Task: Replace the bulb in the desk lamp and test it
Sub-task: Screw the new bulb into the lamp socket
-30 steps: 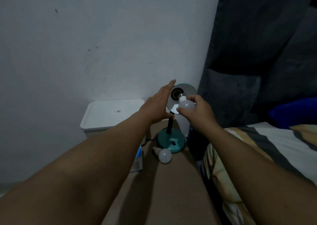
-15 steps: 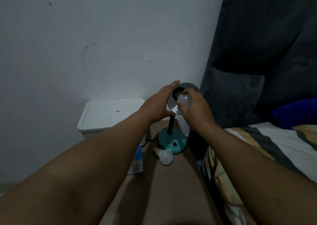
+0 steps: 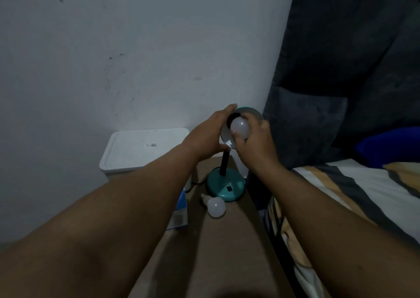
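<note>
- Spare bulb [image 3: 216, 206] lies on the table [image 3: 227, 252] by the lamp [image 3: 226, 185] base, apparently already out
- Left hand [image 3: 208, 136] cups the shade [image 3: 255, 113]; right hand [image 3: 255, 142] grips a bulb [image 3: 239, 128] at the socket
- Left: seating it, then switching on

Count, dim room. Bulbs: two, one white bulb [image 3: 239, 128] at the lamp head, one spare bulb [image 3: 216, 206] lying at 7 o'clock of the base. Desk lamp [image 3: 226, 185]: one, teal. Hands: two, left hand [image 3: 208, 137] and right hand [image 3: 255, 140]. White lidded bin [image 3: 143, 147]: one. Blue-and-white box [image 3: 180, 213]: one. Table [image 3: 216, 252]: one. Bed [image 3: 354, 197]: one.
</note>
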